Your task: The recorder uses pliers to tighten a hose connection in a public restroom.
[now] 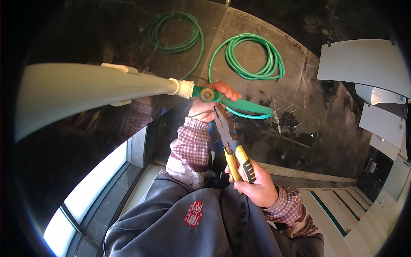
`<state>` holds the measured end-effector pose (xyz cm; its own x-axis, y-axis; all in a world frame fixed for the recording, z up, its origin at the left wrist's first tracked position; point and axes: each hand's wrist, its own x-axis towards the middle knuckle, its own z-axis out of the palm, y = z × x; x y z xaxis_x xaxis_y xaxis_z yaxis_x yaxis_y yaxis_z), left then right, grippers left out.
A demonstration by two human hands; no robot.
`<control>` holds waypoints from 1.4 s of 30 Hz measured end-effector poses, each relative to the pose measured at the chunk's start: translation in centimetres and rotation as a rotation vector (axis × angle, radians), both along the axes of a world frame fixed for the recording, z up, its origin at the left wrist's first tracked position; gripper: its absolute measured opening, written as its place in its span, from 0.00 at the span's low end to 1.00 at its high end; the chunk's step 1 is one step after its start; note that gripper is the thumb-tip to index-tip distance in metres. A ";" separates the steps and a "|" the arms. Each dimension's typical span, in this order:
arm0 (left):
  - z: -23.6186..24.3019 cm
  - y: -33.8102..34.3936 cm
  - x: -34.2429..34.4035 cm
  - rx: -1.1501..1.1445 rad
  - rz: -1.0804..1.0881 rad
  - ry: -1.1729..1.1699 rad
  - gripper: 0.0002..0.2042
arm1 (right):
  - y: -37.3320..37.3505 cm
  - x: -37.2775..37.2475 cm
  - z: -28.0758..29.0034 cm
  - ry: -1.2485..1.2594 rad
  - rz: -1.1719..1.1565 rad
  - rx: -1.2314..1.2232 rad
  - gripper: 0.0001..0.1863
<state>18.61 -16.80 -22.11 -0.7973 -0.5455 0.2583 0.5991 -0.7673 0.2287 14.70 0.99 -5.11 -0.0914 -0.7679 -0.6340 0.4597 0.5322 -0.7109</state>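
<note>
A thick pale pipe comes in from the left and ends in a cream fitting. Joined to it is a green valve with a round brass-coloured face, and a green hose runs on from that to the right. My left hand is wrapped round the valve and hose end from below, fingers showing on the far side. A thin wire lies by its palm. In my right hand are combination pliers with yellow and black handles. Their jaws reach the hose end beside the valve; whether they grip the wire, I cannot tell.
Coiled green hose lies on the dark, stained floor ahead. A glossy dark wall at left mirrors the coil. Grey panels and a white fixture stand at right. A bright window is at lower left.
</note>
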 end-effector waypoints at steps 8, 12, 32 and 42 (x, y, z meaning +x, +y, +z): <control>0.1 -0.3 0.2 -0.072 -0.014 -0.024 0.17 | 0.6 0.7 -0.8 0.248 0.104 -0.008 0.26; 1.6 -0.1 1.0 -0.085 -0.001 -0.130 0.16 | 0.5 0.8 -1.0 0.037 -0.038 -0.021 0.17; 1.0 -1.2 1.4 -0.221 0.003 -0.203 0.22 | 0.4 0.3 -2.0 0.859 0.191 -0.085 0.14; 1.1 -2.7 1.3 -0.321 -0.098 -0.175 0.25 | -0.1 -2.8 -0.9 1.176 0.407 -0.125 0.18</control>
